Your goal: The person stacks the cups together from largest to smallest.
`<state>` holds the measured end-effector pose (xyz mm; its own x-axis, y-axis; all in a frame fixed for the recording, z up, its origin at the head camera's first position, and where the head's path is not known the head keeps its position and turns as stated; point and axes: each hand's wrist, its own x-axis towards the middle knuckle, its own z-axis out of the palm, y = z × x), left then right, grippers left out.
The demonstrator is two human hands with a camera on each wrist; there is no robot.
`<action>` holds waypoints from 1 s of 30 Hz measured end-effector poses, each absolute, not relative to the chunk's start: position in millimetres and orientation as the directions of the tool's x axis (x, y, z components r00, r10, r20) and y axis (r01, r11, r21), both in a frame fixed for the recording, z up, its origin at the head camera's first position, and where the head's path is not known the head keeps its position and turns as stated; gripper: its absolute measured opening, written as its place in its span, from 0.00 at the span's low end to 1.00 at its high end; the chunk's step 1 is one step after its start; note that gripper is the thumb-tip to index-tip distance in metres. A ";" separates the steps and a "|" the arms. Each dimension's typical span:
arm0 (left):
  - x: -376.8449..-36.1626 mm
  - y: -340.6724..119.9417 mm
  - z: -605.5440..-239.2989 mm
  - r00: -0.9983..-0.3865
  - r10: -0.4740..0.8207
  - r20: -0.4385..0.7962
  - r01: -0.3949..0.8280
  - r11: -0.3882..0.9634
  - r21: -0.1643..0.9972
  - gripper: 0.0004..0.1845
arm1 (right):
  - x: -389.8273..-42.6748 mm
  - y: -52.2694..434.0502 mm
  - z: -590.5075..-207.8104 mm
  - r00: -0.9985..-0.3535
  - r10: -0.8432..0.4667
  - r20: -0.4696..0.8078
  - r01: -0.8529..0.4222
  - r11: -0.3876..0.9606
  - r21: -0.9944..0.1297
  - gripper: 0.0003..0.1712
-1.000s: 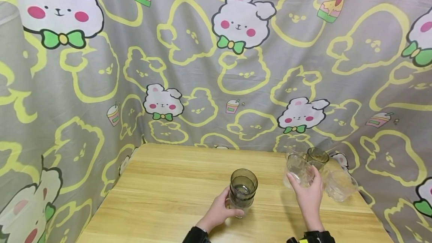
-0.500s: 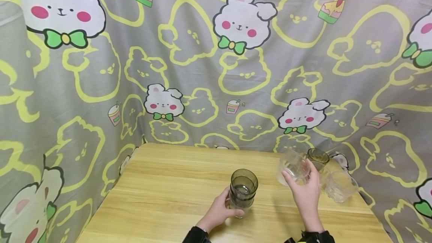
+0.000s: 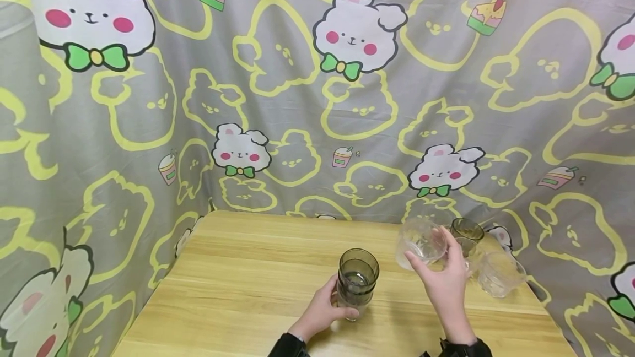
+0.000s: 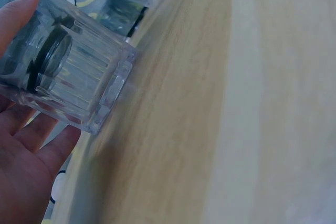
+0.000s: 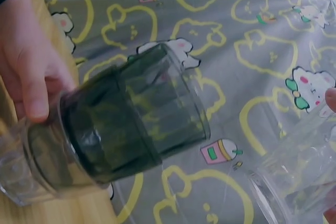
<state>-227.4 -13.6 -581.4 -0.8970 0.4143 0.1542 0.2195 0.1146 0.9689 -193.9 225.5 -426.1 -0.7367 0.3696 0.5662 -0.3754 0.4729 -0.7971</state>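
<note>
On the wooden table [image 3: 238,285] stands a stack of glasses [image 3: 357,280], dark green ones nested in a clear ribbed one. My left hand [image 3: 329,303] grips its lower part from the left; the left wrist view shows the clear base [image 4: 68,72] against my palm [image 4: 26,166]. Up and to the right of the stack, my right hand [image 3: 432,262] holds a clear glass [image 3: 420,242] tilted in the air. The right wrist view shows the dark stack [image 5: 136,119] close by and the held clear glass [image 5: 304,177] at the lower right.
A dark green glass [image 3: 466,229] and a clear glass [image 3: 498,275] stand near the table's back right corner. A grey cartoon-print curtain [image 3: 317,98] hangs close around the table's back and sides.
My right hand has lifted the clear glass from the group at the right and carried it up and leftward toward the stack. The left hand and stack have stayed still.
</note>
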 end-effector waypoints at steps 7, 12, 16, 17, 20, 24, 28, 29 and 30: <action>-227.7 -12.6 -581.9 -0.900 0.412 0.144 0.210 0.119 0.970 0.46 | -192.9 215.1 -423.6 -0.723 0.281 0.631 -0.498 0.422 -0.758 0.51; -227.9 -13.1 -582.7 -0.897 0.413 0.156 0.224 0.121 0.967 0.46 | -191.3 207.5 -420.8 -0.725 0.230 0.649 -0.535 0.405 -0.741 0.52; -227.5 -12.5 -581.9 -0.899 0.410 0.154 0.221 0.121 0.968 0.47 | -189.6 201.6 -418.2 -0.739 0.216 0.638 -0.551 0.352 -0.757 0.51; -227.4 -12.5 -581.7 -0.900 0.409 0.153 0.219 0.121 0.968 0.47 | -189.3 200.1 -417.7 -0.742 0.211 0.636 -0.555 0.339 -0.760 0.51; -226.9 -12.9 -580.8 -0.900 0.410 0.147 0.214 0.122 0.969 0.47 | -188.8 195.3 -417.7 -0.746 0.189 0.639 -0.570 0.315 -0.759 0.51; -226.2 -13.1 -579.0 -0.900 0.413 0.142 0.208 0.119 0.971 0.47 | -189.7 188.7 -420.3 -0.745 0.147 0.651 -0.592 0.305 -0.746 0.50; -225.6 -13.0 -578.1 -0.899 0.414 0.145 0.213 0.124 0.969 0.46 | -190.9 182.2 -424.3 -0.759 0.121 0.640 -0.591 0.286 -0.754 0.49; -225.6 -13.1 -578.2 -0.898 0.414 0.149 0.217 0.123 0.968 0.46 | -191.1 180.6 -425.4 -0.764 0.118 0.634 -0.586 0.284 -0.759 0.49; -225.5 -13.1 -578.1 -0.898 0.415 0.150 0.219 0.123 0.968 0.46 | -191.3 179.0 -426.5 -0.767 0.114 0.631 -0.586 0.278 -0.762 0.48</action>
<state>-225.5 -13.1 -578.1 -0.8975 0.4146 0.1502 0.2188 0.1231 0.9680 -191.3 179.0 -426.5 -0.7671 0.1139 0.6313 -0.5856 0.2776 -0.7616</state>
